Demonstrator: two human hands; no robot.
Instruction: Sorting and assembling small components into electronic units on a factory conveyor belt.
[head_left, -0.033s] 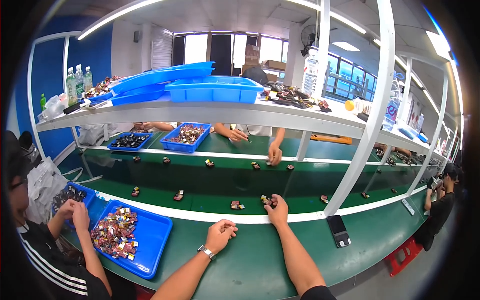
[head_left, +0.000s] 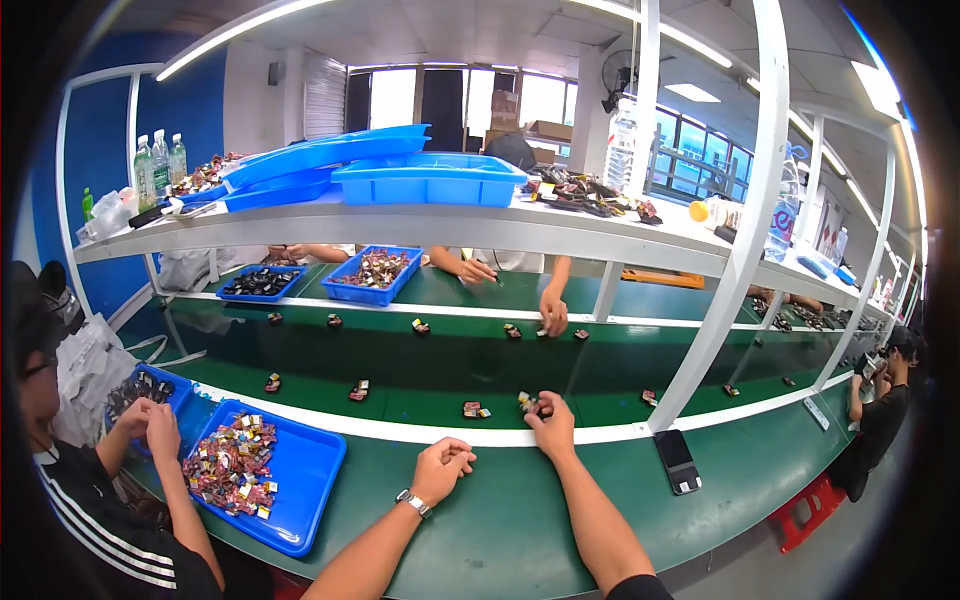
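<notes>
My right hand (head_left: 551, 428) reaches over the pale near rail of the green belt (head_left: 430, 370). Its fingers pinch a small circuit board piece (head_left: 527, 402) with a yellow and white part, blurred at the fingertips. Left of it on the belt lies a similar reddish board piece (head_left: 476, 410). My left hand (head_left: 442, 472), with a watch on the wrist, hovers above the green tabletop (head_left: 470, 530). Its fingers are curled in, and whatever they may hold is hidden. Several more board pieces are spaced along the belt.
At left, a blue tray (head_left: 318, 480) of board pieces stands beside a person (head_left: 100, 510) whose hands are together. Across the belt, another person's hand (head_left: 552, 312) touches a piece. A black phone-like device (head_left: 678, 462) lies right, near a white post (head_left: 715, 290). A shelf (head_left: 420, 228) crosses above.
My right hand has shifted slightly left with the board piece, and the far person's hand has moved slightly right. My left hand stays in place.
</notes>
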